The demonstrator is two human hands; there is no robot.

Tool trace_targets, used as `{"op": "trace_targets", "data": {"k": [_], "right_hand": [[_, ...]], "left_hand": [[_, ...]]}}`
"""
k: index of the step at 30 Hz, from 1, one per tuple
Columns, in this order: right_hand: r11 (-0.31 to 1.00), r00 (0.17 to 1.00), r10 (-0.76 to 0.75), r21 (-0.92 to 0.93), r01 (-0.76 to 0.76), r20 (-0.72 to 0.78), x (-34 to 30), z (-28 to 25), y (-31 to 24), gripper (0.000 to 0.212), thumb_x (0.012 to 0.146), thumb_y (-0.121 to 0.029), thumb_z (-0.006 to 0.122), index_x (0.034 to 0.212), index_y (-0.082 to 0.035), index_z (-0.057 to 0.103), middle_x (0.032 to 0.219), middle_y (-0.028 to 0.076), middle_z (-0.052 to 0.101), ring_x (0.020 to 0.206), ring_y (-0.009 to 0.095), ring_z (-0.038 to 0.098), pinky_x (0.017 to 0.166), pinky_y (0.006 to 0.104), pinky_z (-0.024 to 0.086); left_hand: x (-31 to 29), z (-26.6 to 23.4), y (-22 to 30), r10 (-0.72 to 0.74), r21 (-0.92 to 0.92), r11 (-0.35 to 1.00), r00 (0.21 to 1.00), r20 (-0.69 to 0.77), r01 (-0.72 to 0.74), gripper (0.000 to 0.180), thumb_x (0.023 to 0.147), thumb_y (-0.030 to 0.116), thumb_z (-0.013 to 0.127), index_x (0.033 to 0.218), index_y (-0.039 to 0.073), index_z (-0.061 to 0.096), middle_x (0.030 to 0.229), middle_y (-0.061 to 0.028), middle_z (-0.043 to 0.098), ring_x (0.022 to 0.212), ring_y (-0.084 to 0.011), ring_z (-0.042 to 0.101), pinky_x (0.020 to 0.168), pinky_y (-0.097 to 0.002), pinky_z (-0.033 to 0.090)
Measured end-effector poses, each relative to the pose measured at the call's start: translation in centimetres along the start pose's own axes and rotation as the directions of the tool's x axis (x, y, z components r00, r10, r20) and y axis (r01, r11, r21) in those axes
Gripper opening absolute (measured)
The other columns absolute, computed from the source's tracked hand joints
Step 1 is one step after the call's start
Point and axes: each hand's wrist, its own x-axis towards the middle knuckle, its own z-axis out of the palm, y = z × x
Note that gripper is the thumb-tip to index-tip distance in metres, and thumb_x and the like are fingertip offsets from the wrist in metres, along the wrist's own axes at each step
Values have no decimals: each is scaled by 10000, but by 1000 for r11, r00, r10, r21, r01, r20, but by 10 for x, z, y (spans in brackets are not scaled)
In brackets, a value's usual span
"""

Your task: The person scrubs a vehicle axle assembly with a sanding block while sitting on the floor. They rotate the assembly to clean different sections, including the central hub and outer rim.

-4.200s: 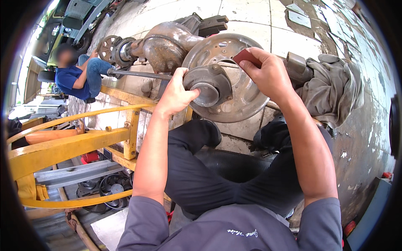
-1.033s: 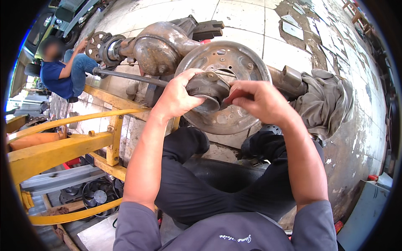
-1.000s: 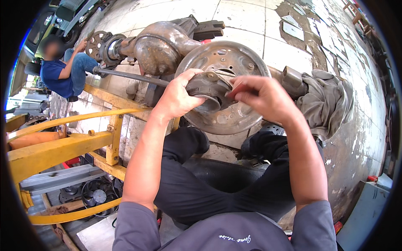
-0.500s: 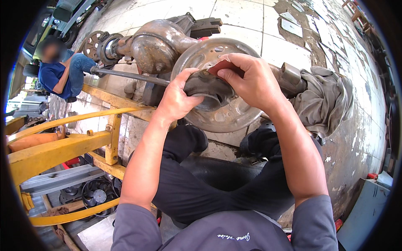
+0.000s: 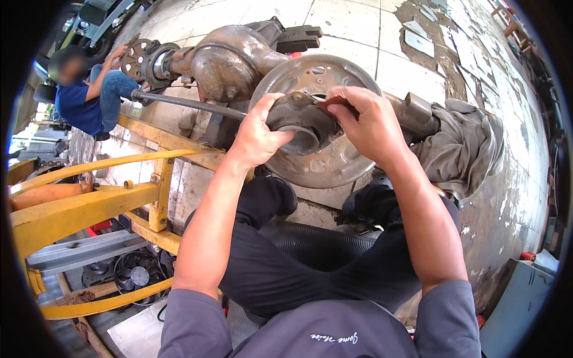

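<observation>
Rusty hub (image 5: 298, 122) sits at the centre of the brake plate (image 5: 334, 161) on the axle's near end. Left hand (image 5: 258, 136) grips the hub's left side; right hand (image 5: 370, 122) pinches a small piece against its top edge.

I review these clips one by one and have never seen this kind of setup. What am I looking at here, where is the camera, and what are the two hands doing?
The camera sits on a person's head and looks down, so its fisheye lens bends straight edges. The two bare forearms coming from the bottom are that person's own. They sit at a rusty vehicle axle lying on a tiled floor. The left hand grips the round hub in front of the round metal backing plate. The right hand presses a small reddish piece, maybe abrasive paper, onto the hub's top. A grey cloth lies to the right, a yellow steel frame to the left, and another person sits at the axle's far end.
</observation>
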Motion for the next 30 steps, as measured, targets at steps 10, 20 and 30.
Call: {"op": "trace_targets", "data": {"k": [10,20,30], "right_hand": [[980,976,196,27,-199,94,-4,-21,-7,158,917,-49,689,1064,-11,734,968,150,758,903,285,729,824,376,551],[989,988,138,45,-142,67,0,-5,-6,162,918,-74,686,1068,-31,732,985,164,746,915,328,716,819,405,548],[990,993,103,99,-97,-62,3,-8,-18,149,902,-83,676,1033,-38,729,984,164,737,939,369,703,821,428,546]], "left_hand": [[-1,-8,-4,13,-48,999,1000,4,-12,606,811,-88,735,1366,27,521,1191,-53,660,1074,-122,620,954,-299,513],[1,-5,1,23,-4,1000,998,61,-23,584,829,-75,737,1363,22,520,1177,-59,670,1083,-128,625,956,-302,515],[4,-8,0,-2,40,999,998,65,-1,619,810,-102,720,1375,46,517,1221,-33,655,1103,-116,614,987,-301,493]]}}
